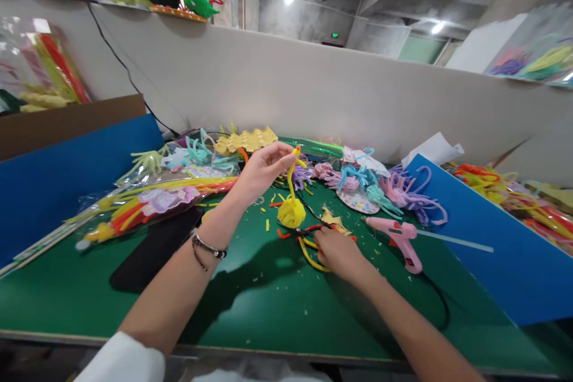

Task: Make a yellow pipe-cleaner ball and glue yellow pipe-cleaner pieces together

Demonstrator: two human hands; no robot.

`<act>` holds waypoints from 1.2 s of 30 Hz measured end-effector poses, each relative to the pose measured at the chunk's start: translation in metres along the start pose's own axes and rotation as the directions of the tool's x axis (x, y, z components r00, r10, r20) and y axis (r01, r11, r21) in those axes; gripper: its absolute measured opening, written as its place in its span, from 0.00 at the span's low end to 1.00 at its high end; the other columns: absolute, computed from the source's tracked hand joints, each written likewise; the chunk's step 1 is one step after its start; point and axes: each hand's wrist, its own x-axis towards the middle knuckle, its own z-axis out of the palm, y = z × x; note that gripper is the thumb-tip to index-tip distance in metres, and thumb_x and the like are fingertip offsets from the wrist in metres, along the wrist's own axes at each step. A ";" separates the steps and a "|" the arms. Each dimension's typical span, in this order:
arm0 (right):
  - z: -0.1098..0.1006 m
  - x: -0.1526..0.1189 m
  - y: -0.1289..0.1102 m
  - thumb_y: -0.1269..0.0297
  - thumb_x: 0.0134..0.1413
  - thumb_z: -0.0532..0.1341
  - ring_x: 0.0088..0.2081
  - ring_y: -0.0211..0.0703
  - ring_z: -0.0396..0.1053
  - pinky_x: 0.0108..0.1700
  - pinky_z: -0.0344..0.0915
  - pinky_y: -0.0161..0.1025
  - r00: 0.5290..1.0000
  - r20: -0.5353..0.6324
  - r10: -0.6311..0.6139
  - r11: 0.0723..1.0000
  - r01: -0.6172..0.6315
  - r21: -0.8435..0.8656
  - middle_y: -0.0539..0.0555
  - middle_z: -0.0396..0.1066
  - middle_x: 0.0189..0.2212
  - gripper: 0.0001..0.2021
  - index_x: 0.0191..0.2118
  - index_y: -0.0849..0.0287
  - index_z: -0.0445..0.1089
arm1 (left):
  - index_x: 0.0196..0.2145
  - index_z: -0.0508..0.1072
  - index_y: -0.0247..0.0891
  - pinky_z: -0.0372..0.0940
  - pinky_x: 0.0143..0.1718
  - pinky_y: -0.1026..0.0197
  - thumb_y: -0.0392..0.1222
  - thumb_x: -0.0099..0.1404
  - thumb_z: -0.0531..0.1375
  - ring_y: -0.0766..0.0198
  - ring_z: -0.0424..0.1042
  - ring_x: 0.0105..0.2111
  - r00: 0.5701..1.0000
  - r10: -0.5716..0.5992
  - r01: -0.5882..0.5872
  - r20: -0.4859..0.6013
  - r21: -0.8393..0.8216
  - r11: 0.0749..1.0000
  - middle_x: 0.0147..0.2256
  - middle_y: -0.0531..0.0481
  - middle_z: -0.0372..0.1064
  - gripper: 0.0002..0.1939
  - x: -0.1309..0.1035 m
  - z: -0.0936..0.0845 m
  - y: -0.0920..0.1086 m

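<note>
My left hand [271, 164] is raised over the table, its thumb and fingers pinching the top of a yellow pipe-cleaner swan [290, 212]. The swan has a thin upright neck with an orange tip and a round fuzzy body hanging below. Lower down, my right hand [338, 250] is closed around red-handled pliers [314, 228], whose dark jaws lie just beneath the swan's body. Part of the handles is hidden by the fingers. A bent yellow pipe cleaner [310, 258] lies beside the right hand. Small yellow and orange clippings [267, 225] are scattered nearby.
A pink glue gun [400, 239] with its stick and cord lies at right. Blue box walls [501, 250] flank the green table [268, 310]. A black flat object [154, 250] and bagged pipe cleaners [134, 209] lie at left. Pastel bundles [353, 176] line the back.
</note>
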 end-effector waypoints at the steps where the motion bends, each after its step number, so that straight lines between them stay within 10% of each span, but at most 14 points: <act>1: 0.002 0.001 -0.002 0.77 0.45 0.50 0.43 0.51 0.65 0.35 0.57 0.37 0.999 -0.022 0.022 1.000 -0.023 -0.003 0.65 0.66 0.41 0.15 0.41 0.68 0.66 | 0.24 0.67 0.35 0.54 0.20 0.71 0.41 0.51 0.62 0.76 0.57 0.18 1.000 0.000 0.000 0.005 -0.005 1.000 0.18 0.59 0.59 0.07 0.000 -0.001 0.001; 14: -0.017 0.008 0.026 0.69 0.46 0.51 0.23 0.34 0.57 0.26 0.53 0.31 0.985 -0.161 -0.069 0.929 0.122 0.350 0.47 0.60 0.21 0.03 0.25 0.58 0.54 | 0.27 0.66 0.38 0.62 0.23 0.71 0.43 0.49 0.63 0.75 0.64 0.20 0.991 0.048 -0.064 -0.124 -0.126 0.990 0.22 0.58 0.65 0.11 0.009 -0.015 -0.003; 19: -0.027 0.020 0.014 0.56 0.49 0.52 0.18 0.33 0.55 0.21 0.56 0.33 0.889 -0.447 0.102 0.529 0.333 0.781 0.43 0.53 0.17 0.11 0.25 0.56 0.50 | 0.26 0.65 0.37 0.62 0.20 0.72 0.40 0.51 0.62 0.74 0.65 0.19 0.990 -0.031 0.009 -0.141 -0.155 0.988 0.19 0.58 0.64 0.08 0.007 -0.008 -0.003; 23: -0.029 0.035 -0.007 0.48 0.49 0.51 0.18 0.33 0.51 0.23 0.59 0.34 0.826 -0.552 0.111 0.378 0.479 0.792 0.44 0.50 0.18 0.15 0.27 0.56 0.53 | 0.26 0.65 0.36 0.63 0.22 0.73 0.38 0.53 0.60 0.75 0.65 0.20 0.991 -0.066 0.043 -0.119 -0.189 0.981 0.19 0.59 0.65 0.06 0.007 -0.004 -0.007; 36: -0.038 0.044 -0.027 0.43 0.50 0.43 0.26 0.40 0.55 0.29 0.57 0.39 0.699 -0.711 -0.081 0.635 0.586 0.503 0.51 0.57 0.25 0.20 0.31 0.57 0.53 | 0.25 0.63 0.36 0.59 0.23 0.73 0.35 0.56 0.58 0.76 0.65 0.21 0.996 -0.022 0.012 -0.085 -0.107 0.994 0.19 0.58 0.65 0.05 0.006 -0.003 -0.008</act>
